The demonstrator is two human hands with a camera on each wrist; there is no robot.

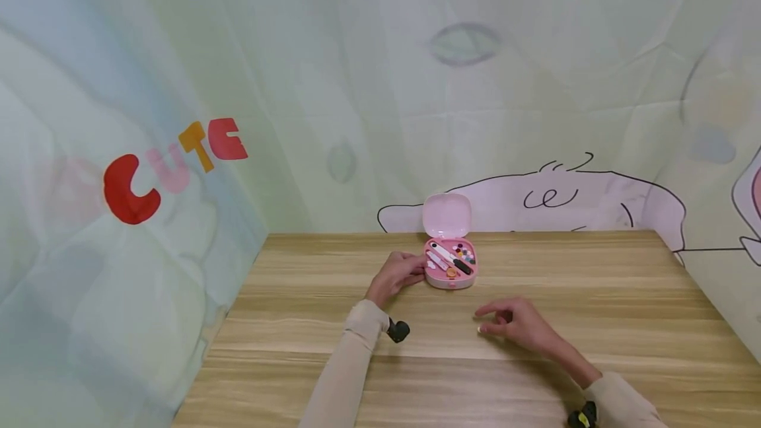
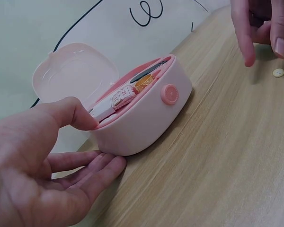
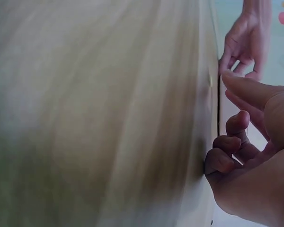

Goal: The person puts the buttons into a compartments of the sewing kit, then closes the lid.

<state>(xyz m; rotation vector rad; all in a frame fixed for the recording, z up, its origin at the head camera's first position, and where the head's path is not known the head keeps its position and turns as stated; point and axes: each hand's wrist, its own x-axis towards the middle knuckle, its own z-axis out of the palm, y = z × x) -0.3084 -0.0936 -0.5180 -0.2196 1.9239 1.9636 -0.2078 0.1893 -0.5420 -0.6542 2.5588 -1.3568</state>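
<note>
A pink sewing box (image 1: 450, 281) stands with its lid (image 1: 447, 215) raised at the table's back edge. My left hand (image 1: 397, 277) holds its left side, thumb at the rim (image 2: 87, 120) and fingers low against the wall. Inside lie a black-handled tool (image 1: 461, 265), a strip with printed numbers (image 2: 123, 96), an orange thimble-like piece (image 2: 144, 82) and several small coloured buttons (image 1: 464, 253). My right hand (image 1: 523, 325) hovers over the table in front and to the right, holding nothing, thumb and index finger apart. A small yellow button (image 2: 278, 73) lies on the tabletop near its fingertips.
The wooden table (image 1: 285, 329) meets a printed fabric backdrop (image 1: 333, 84) at the back, close behind the raised lid. Another fabric panel (image 1: 71, 296) hangs along the left side. Each wrist wears a small black camera (image 1: 398, 331).
</note>
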